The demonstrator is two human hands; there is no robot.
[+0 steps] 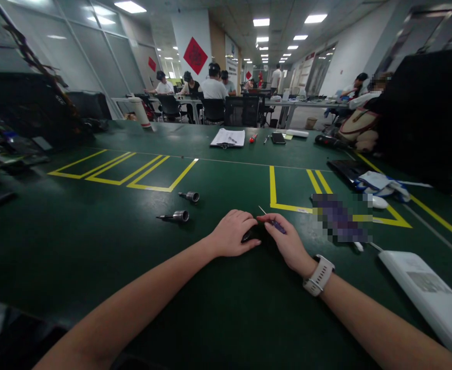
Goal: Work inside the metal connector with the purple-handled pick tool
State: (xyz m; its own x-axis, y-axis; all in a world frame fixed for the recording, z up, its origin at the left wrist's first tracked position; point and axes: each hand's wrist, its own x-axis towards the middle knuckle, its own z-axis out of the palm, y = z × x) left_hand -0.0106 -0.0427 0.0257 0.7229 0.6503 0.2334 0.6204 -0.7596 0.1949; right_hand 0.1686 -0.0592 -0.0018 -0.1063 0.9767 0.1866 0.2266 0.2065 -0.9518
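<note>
My right hand (285, 237) is closed on a small screwdriver with a purple handle (278, 226); its thin shaft points up and to the left. Just left of it, my left hand (233, 232) curls over a small dark object (246, 236), mostly hidden under the fingers. The two hands nearly meet above the green tabletop (218, 303). To the left of my left hand lie two metal nut driver bits, a nearer one (179, 216) and a farther one (191, 197), with their sockets facing right.
Yellow tape (172, 185) marks boxes on the table. At the right lie a blurred-out phone-like object (337, 218) and a white power bank (418, 288) with a cable. Farther back are a clipboard (228, 137), a red-tipped tool (253, 138) and a white cup (139, 110). People sit beyond.
</note>
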